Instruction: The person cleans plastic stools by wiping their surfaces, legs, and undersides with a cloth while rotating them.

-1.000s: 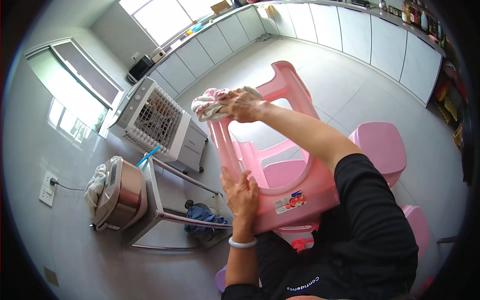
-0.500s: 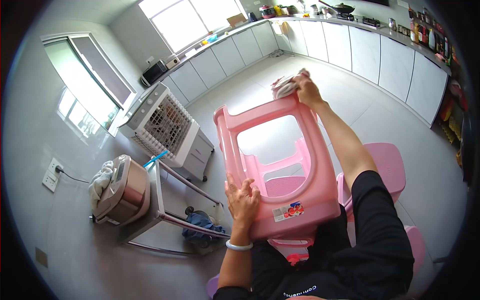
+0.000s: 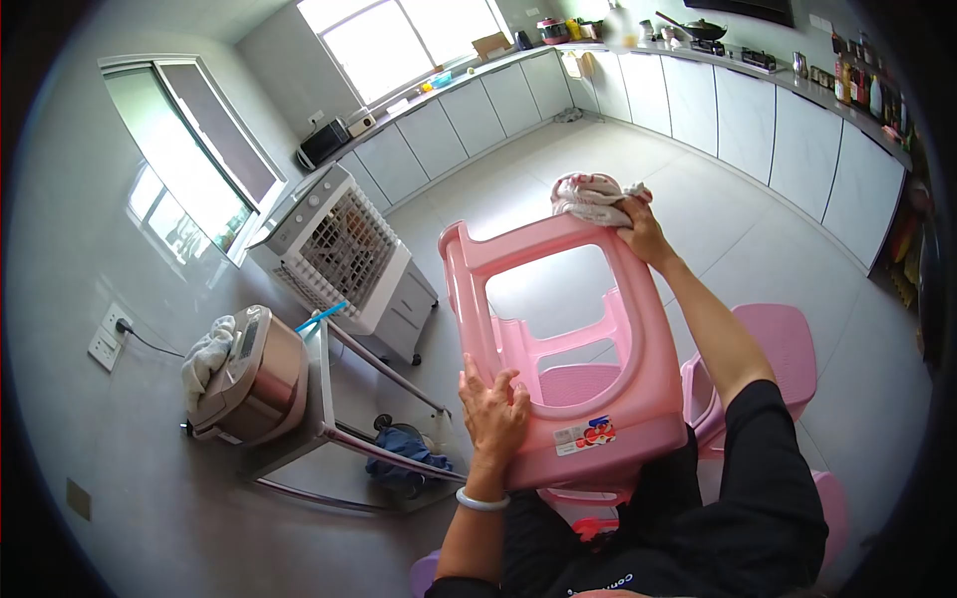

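Note:
A pink plastic stool (image 3: 558, 329) lies tipped on my lap, its legs pointing away from me. My left hand (image 3: 493, 414) grips the edge of its seat near a sticker. My right hand (image 3: 643, 231) is shut on a pink-and-white cloth (image 3: 590, 196) pressed against the far crossbar between two legs.
Another pink stool (image 3: 778, 349) stands on the floor at my right. At left, a metal rack (image 3: 329, 419) carries a rice cooker (image 3: 244, 374) with a towel (image 3: 204, 357). A white air cooler (image 3: 339, 254) stands behind it. Kitchen cabinets (image 3: 698, 90) line the far walls.
My right hand has carried the cloth from the stool's left leg across to the right end of the far crossbar. My left hand stays on the seat edge.

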A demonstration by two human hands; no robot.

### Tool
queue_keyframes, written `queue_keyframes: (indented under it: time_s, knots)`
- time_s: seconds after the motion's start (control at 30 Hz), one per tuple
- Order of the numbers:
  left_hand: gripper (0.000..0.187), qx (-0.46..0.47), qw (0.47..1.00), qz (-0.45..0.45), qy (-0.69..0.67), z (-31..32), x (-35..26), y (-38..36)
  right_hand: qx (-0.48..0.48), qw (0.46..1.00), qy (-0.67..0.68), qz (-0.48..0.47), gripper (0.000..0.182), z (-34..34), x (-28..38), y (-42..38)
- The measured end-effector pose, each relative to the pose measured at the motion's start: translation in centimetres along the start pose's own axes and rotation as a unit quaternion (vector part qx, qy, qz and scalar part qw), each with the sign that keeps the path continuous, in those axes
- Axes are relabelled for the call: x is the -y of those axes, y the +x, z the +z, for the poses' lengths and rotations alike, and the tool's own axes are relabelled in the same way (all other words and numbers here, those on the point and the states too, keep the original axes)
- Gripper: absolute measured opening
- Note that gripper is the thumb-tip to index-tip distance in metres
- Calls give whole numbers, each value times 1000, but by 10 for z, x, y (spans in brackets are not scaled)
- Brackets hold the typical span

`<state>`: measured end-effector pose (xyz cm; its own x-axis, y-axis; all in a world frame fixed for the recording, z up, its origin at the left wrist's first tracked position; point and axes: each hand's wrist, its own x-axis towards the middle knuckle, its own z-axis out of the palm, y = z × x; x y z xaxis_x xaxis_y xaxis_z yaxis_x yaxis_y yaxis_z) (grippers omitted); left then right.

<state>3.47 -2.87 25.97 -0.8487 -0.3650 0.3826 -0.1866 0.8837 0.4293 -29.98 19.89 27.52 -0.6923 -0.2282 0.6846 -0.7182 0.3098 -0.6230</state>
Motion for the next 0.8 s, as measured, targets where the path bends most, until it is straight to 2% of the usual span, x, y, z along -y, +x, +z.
queue_keyframes:
  time_s: [0.1,0.23,0.27,0.5,0.57,0.7,0.8]
  knots:
    - [35,-2,1000,-7,-1,-2,-1,-1,-18,997,-39,-69,40,-2,9,-29]
    - [36,-9,1000,-8,-1,-1,1,-3,18,995,7,-95,43,-28,52,-71]
    - [37,-11,1000,-8,0,-1,0,-3,39,992,-19,-115,46,-35,56,-81]
    - [39,2,1000,-23,-6,-5,-9,-1,116,990,-60,-50,51,-76,124,-175]
    - [40,0,1000,-22,-2,-4,-8,-1,70,992,-78,-71,49,-81,153,-193]
    - [40,-11,1000,3,12,-1,-3,-1,44,990,-106,-83,47,-73,145,-198]
    - [39,-12,999,15,27,2,-1,3,42,992,-88,-82,44,-64,118,-167]
